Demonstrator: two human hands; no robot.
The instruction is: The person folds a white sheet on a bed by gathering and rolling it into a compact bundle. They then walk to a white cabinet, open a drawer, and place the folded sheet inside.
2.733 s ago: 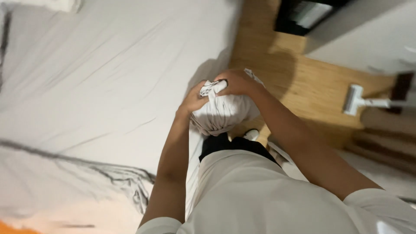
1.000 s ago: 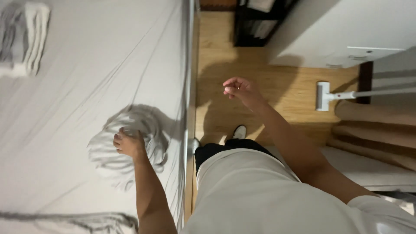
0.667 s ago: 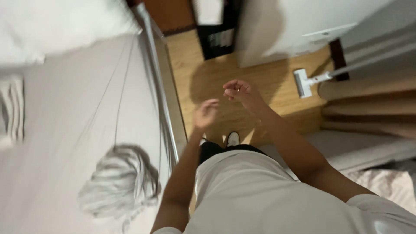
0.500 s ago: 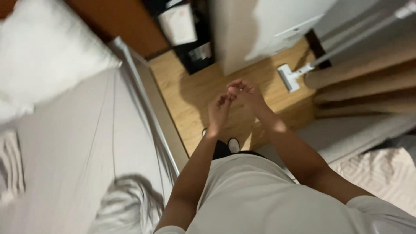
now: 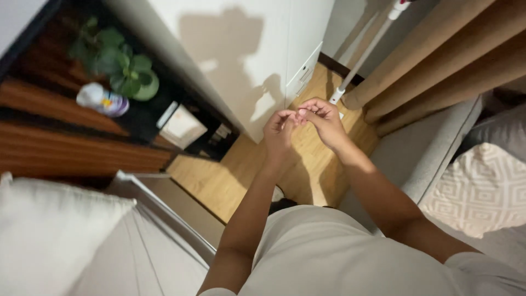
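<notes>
Wood floor [image 5: 307,170] below | left hand [image 5: 278,131], right hand [image 5: 323,121] fingertips touching, pinching; held item indiscernible | step: hands fidgeting together.

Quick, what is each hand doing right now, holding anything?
Left hand: empty, fingers curled, tips meeting the right hand.
Right hand: fingers pinched together; whether anything is between them cannot be told.
</notes>
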